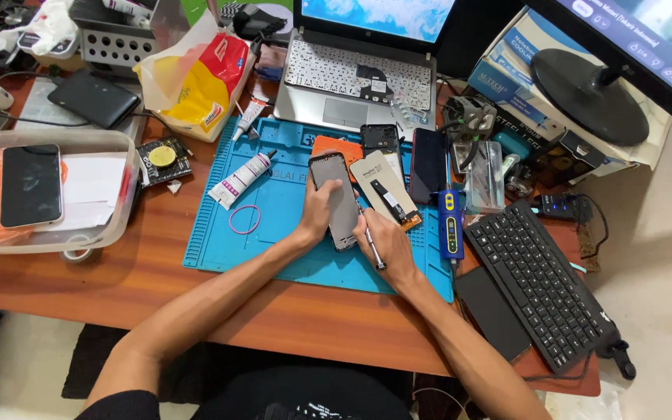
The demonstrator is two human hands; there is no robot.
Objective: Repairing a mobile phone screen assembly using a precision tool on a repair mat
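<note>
My left hand [317,210] grips the left side of a grey phone body [337,194] that lies face up on the blue work mat [274,225]. My right hand [383,243] holds a thin metal tool [370,241] like a pen, its tip at the phone's right edge. Just right of the phone lies a beige phone part with a black strip [386,190]. An orange piece [337,146] and a small black module [379,137] rest beyond the phone.
On the mat lie a white glue tube [241,179] and a purple rubber band [244,219]. A dark phone [428,165], a blue tool [451,222], a black keyboard [542,284] and a dark tablet [493,313] sit to the right. A laptop [359,70] stands behind; a plastic tub [122,204] is left.
</note>
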